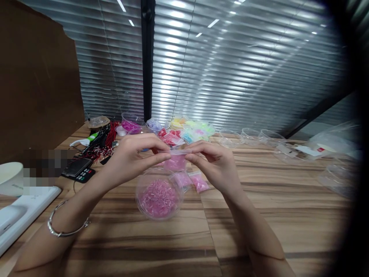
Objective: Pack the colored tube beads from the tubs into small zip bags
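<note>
A small clear zip bag [175, 161] with pink contents hangs upright between my two hands. My left hand [138, 156] pinches the left end of its top edge between thumb and fingers. At the opposite end of that edge, my right hand [211, 159] pinches it the same way. Just below and nearer to me stands a round clear tub [139, 206] holding many short pink tube beads [160, 197]. Beside the tub lie a pink-filled bag [199, 182] and a paler pink bag [182, 179], partly overlapped by the tub's rim.
Behind my hands sit bags of red [170, 136], yellow and pale green pieces, and a tub of magenta pieces [131, 125]. Red and black wires [108, 144], a digital scale [79, 169] and a paper cup [10, 177] are left. Several clear tubs [250, 136] stand right.
</note>
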`<state>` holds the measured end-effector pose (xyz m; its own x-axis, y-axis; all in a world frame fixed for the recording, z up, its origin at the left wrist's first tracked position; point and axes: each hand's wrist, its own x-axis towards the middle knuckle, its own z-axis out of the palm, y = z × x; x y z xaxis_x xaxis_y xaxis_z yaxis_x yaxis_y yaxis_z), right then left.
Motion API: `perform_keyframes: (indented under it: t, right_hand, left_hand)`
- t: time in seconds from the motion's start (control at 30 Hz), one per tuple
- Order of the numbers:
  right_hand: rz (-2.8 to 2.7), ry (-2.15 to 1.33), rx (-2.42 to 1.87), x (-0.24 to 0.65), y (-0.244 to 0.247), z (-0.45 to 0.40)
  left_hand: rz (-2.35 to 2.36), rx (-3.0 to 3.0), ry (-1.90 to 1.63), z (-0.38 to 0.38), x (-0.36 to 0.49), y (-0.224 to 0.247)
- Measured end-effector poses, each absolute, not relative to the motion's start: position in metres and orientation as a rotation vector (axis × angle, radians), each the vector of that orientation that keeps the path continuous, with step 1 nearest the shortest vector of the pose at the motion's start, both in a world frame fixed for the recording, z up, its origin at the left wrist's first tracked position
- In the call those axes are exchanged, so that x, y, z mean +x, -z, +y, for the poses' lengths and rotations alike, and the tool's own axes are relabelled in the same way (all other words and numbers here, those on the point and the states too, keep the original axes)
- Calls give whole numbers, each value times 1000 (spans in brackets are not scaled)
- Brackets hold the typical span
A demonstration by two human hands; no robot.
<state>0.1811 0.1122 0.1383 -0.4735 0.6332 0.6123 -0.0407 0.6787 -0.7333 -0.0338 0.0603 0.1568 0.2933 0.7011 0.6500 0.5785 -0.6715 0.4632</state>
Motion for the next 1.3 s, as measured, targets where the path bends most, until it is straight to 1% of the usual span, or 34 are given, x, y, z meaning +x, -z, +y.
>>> perform_keyframes:
  t: [0.3,0.43,0.63,0.93,1.13,1.3]
  right_hand:
    - [-1919,-743,-480,182,-140,108]
    - [-1907,-771,-487,183,-141,109]
    - [-1883,-845,-530,183,-142,108]
    - [-1856,-959,-559,182,-140,110]
    - [-1865,-950,-572,181,-141,110]
    - [-1866,-921,-556,182,-141,107]
  left_hand:
    - [1134,2494,-1361,61,-34,-155]
    - [1156,2548,-1355,60,-33,-153]
    - [1242,2541,-1439,58,-34,-150]
    - [1180,2568,-1430,58,-34,-150]
    - [1117,2470,-1439,58,-31,-149]
    - [1119,2565,-1321,56,-32,-153]
